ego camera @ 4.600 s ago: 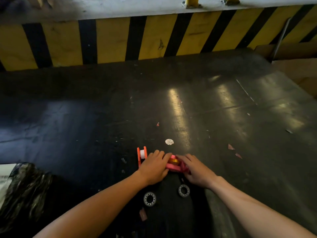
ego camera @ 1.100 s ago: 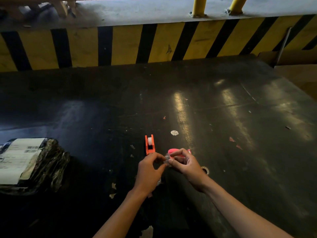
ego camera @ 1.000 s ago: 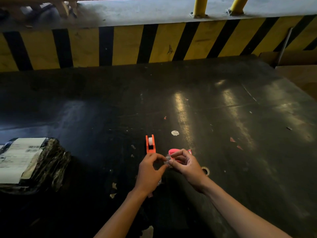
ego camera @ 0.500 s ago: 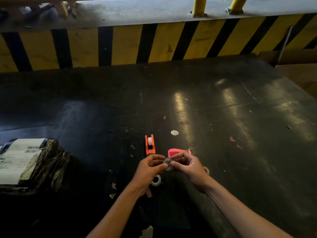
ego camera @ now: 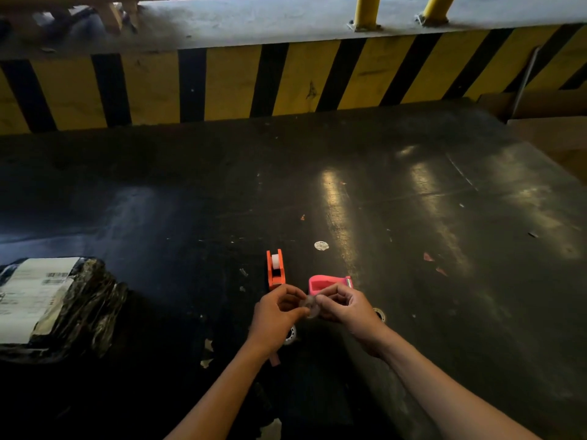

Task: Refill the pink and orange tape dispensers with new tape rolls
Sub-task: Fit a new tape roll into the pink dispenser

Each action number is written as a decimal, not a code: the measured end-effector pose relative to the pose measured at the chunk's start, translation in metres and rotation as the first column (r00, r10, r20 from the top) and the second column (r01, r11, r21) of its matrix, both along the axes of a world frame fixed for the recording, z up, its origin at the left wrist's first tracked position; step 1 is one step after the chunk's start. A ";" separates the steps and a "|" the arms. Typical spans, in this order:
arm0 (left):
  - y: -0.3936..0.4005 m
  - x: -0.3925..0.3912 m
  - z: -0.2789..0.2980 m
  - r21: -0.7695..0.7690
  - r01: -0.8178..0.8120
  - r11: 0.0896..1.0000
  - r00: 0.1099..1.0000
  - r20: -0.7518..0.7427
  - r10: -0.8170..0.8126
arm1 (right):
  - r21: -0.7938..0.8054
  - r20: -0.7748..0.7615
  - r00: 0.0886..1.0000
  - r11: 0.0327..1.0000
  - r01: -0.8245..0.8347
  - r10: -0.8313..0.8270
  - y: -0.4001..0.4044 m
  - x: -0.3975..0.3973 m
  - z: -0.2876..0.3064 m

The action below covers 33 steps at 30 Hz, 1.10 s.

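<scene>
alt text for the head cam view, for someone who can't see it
Left hand and right hand pinch a small tape roll above a dark table, near an orange dispenser and an open pink dispenser.

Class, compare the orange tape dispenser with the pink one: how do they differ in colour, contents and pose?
The orange dispenser holds a white roll; the pink dispenser shows an empty cavity. The orange one stands upright, pointing away from the camera; the pink one lies turned crosswise, its cavity facing the camera. Both rest on the dark table, untouched by the hands.

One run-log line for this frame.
both hands pinch clear tape roll | pink dispenser empty | orange dispenser loaded | spare rolls on table
</scene>
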<state>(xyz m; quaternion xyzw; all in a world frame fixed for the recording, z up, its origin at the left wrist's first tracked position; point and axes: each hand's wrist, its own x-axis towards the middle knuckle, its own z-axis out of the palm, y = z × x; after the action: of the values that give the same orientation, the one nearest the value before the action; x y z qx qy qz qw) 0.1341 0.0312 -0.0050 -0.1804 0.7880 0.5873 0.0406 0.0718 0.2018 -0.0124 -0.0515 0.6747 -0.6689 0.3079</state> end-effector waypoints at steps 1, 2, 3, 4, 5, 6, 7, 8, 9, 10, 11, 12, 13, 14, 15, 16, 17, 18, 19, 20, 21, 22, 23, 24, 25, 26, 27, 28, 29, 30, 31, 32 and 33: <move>0.001 -0.001 -0.002 -0.074 0.016 0.997 0.999 -0.029 -0.018 | 0.018 0.044 0.999 1.000 0.025 -0.025 -0.001 -0.001 -0.002; 0.003 -0.001 -0.003 -0.132 0.032 0.991 0.998 -0.054 -0.039 | 0.025 0.099 0.994 0.999 0.045 -0.047 -0.002 -0.003 -0.004; 0.004 -0.002 -0.004 -0.172 0.050 0.984 0.995 -0.075 -0.063 | 0.019 0.144 0.988 0.999 0.046 -0.048 -0.001 -0.004 -0.004; 0.005 -0.003 -0.005 -0.196 0.068 0.978 0.992 -0.091 -0.087 | 0.012 0.158 0.987 1.000 0.027 -0.029 -0.001 -0.005 -0.004; 0.005 -0.005 -0.006 -0.212 0.086 0.973 0.989 -0.101 -0.109 | 0.020 0.136 0.991 1.000 -0.003 0.001 0.001 -0.006 -0.005; 0.005 -0.008 -0.006 -0.225 0.103 0.969 0.986 -0.107 -0.129 | 0.047 0.094 0.995 0.998 -0.038 0.033 0.003 -0.008 -0.005; 0.005 -0.011 -0.006 -0.237 0.118 0.964 0.983 -0.110 -0.147 | 0.090 0.036 0.997 0.994 -0.066 0.063 0.004 -0.010 -0.005; 0.004 -0.014 -0.005 -0.240 0.132 0.962 0.980 -0.113 -0.163 | 0.140 -0.030 0.996 0.987 -0.083 0.089 0.006 -0.013 -0.005; 0.004 -0.018 -0.005 -0.239 0.148 0.960 0.977 -0.114 -0.179 | 0.201 -0.112 0.987 0.975 -0.093 0.117 0.007 -0.016 -0.004; 0.004 -0.022 -0.005 -0.234 0.169 0.957 0.973 -0.113 -0.199 | 0.269 -0.200 0.968 0.959 -0.091 0.149 0.008 -0.020 -0.003; 0.004 -0.026 -0.004 -0.226 0.191 0.955 0.969 -0.113 -0.220 | 0.335 -0.289 0.939 0.939 -0.082 0.185 0.009 -0.023 -0.001; 0.003 -0.031 -0.003 -0.217 0.208 0.954 0.964 -0.117 -0.237 | 0.380 -0.369 0.904 0.923 -0.068 0.218 0.009 -0.027 0.001; 0.003 -0.035 -0.003 -0.217 0.224 0.950 0.960 -0.120 -0.254 | 0.406 -0.437 0.866 0.912 -0.052 0.244 0.009 -0.030 0.004; 0.003 -0.041 -0.003 -0.224 0.241 0.944 0.954 -0.122 -0.272 | 0.422 -0.496 0.827 0.906 -0.035 0.263 0.010 -0.034 0.005; 0.003 -0.047 -0.003 -0.246 0.258 0.934 0.948 -0.122 -0.294 | 0.437 -0.546 0.790 0.899 -0.016 0.279 0.011 -0.037 0.005; 0.003 -0.052 -0.004 -0.278 0.274 0.921 0.941 -0.119 -0.316 | 0.451 -0.585 0.757 0.892 0.004 0.292 0.012 -0.042 0.003; 0.003 -0.058 -0.005 -0.324 0.285 0.902 0.935 -0.113 -0.336 | 0.469 -0.610 0.732 0.883 0.026 0.303 0.013 -0.046 0.001; 0.002 -0.063 -0.007 -0.364 0.296 0.883 0.930 -0.102 -0.353 | 0.481 -0.630 0.714 0.875 0.050 0.305 0.015 -0.051 -0.002; 0.002 -0.067 -0.009 -0.394 0.311 0.865 0.926 -0.077 -0.369 | 0.491 -0.642 0.704 0.868 0.071 0.305 0.017 -0.055 -0.005; 0.001 -0.070 -0.012 -0.413 0.333 0.848 0.921 -0.049 -0.386 | 0.504 -0.647 0.696 0.860 0.084 0.311 0.019 -0.060 -0.008; 0.001 -0.073 -0.014 -0.425 0.361 0.830 0.914 -0.015 -0.405 | 0.524 -0.646 0.688 0.847 0.086 0.330 0.021 -0.063 -0.010; 0.001 -0.075 -0.017 -0.431 0.385 0.816 0.907 0.012 -0.421 | 0.548 -0.642 0.676 0.833 0.076 0.361 0.022 -0.065 -0.013; 0.000 -0.077 -0.019 -0.437 0.403 0.804 0.901 0.038 -0.432 | 0.571 -0.640 0.658 0.818 0.062 0.397 0.021 -0.067 -0.014; 0.000 -0.079 -0.022 -0.443 0.416 0.794 0.897 0.057 -0.438 | 0.589 -0.640 0.639 0.807 0.050 0.427 0.020 -0.067 -0.015; -0.001 -0.080 -0.024 -0.445 0.426 0.788 0.895 0.077 -0.440 | 0.602 -0.638 0.626 0.798 0.043 0.447 0.018 -0.068 -0.015; -0.001 -0.081 -0.026 -0.441 0.431 0.788 0.894 0.089 -0.439 | 0.610 -0.636 0.620 0.791 0.039 0.459 0.017 -0.070 -0.015; -0.002 -0.082 -0.028 -0.434 0.429 0.792 0.896 0.095 -0.433 | 0.618 -0.632 0.618 0.785 0.038 0.467 0.016 -0.072 -0.014; -0.002 -0.083 -0.030 -0.428 0.422 0.799 0.900 0.095 -0.425 | 0.622 -0.631 0.614 0.782 0.036 0.473 0.016 -0.074 -0.014; -0.002 -0.083 -0.032 -0.425 0.408 0.808 0.907 0.088 -0.412 | 0.630 -0.624 0.612 0.776 0.025 0.487 0.016 -0.076 -0.015; -0.001 -0.083 -0.033 -0.426 0.390 0.816 0.915 0.078 -0.396 | 0.641 -0.614 0.602 0.767 0.004 0.510 0.017 -0.077 -0.016; 0.000 -0.083 -0.034 -0.428 0.372 0.824 0.922 0.066 -0.381 | 0.658 -0.602 0.585 0.753 -0.021 0.543 0.017 -0.077 -0.016; 0.000 -0.083 -0.036 -0.428 0.361 0.828 0.926 0.057 -0.374 | 0.673 -0.592 0.566 0.738 -0.044 0.573 0.017 -0.075 -0.018; 0.001 -0.083 -0.037 -0.426 0.359 0.831 0.926 0.051 -0.374 | 0.685 -0.581 0.559 0.726 -0.056 0.591 0.017 -0.074 -0.019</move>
<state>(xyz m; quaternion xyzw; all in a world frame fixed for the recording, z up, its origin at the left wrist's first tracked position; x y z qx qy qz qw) 0.0514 0.0320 -0.0421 -0.0205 0.9177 0.3845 0.0984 -0.0018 0.2186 -0.0310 -0.3637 0.8879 -0.2579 0.1133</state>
